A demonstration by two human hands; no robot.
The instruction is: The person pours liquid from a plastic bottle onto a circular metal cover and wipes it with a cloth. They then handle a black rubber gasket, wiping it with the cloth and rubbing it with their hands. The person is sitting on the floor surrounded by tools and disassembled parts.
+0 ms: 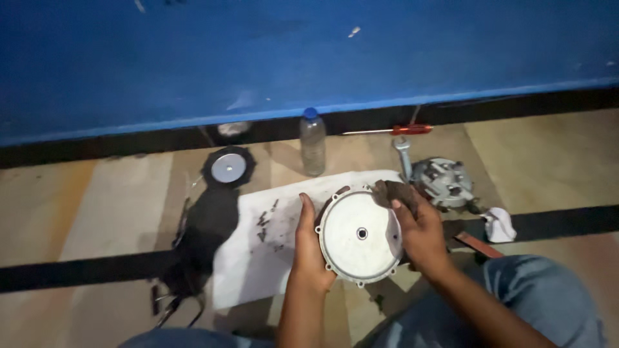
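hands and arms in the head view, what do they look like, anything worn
Both forearms are bare, with no sleeves, gloves, watch or rings visible. The left hand and right hand are uncovered. Blue denim trousers cover the knees below them.

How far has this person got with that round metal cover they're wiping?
Already done, it seems: the unit is apart, with loose screws on the white sheet and a second metal housing set aside. In hand: the left hand steadies the round cover while the right hand presses a dark rag on its rim. Left: the housing and the black diaphragm disc lie untouched.
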